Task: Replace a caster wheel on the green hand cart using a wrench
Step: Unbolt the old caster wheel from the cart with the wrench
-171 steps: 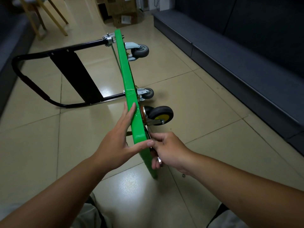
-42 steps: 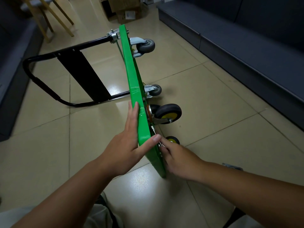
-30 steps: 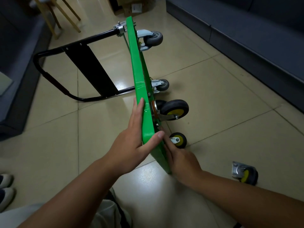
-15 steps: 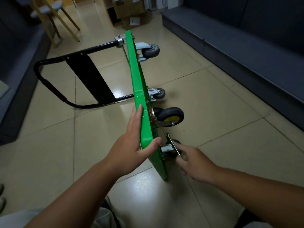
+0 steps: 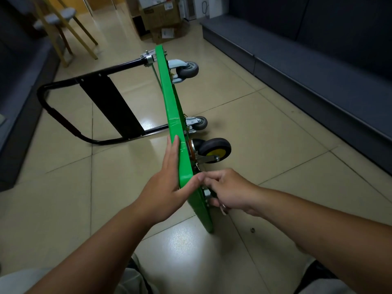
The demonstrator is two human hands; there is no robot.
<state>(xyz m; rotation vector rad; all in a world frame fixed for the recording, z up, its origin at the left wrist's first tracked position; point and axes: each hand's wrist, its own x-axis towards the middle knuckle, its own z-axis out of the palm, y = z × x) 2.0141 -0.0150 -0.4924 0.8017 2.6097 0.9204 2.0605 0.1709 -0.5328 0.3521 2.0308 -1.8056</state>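
**Two hands on the tipped cart**

Two hands meet at the near corner of the cart [image 5: 171, 102], which stands on its long edge on the floor [image 5: 63, 198]. The left hand [image 5: 167, 183] clamps the thin green deck: four straight fingers lie flat along its far face and the thumb hooks over the rounded rim. The right hand [image 5: 229, 189] is curled tight against the underside, knuckles up, closed round a grey metal fitting [image 5: 206, 196] that sits against the deck. Most of that fitting is hidden by the fingers, so I cannot tell what it is. A small shiny metal tip [image 5: 223, 209] pokes out under the palm.

Just beyond the hands, a black rubber caster [image 5: 216, 148] with a yellow hub juts sideways from the deck on a steel fork. Further along are two smaller grey casters [image 5: 201, 123], one low near the floor, one high at the far corner. The deck's paint is glossy, with a creased band of tape across it. On the other side the black tubular handle [image 5: 110, 107], with its flat black panel, lies folded out on the tiles.

One small metal ring [image 5: 252, 230] lies on the polished beige tiles near the right forearm. Dark upholstered benches [image 5: 318, 71] line the right wall.
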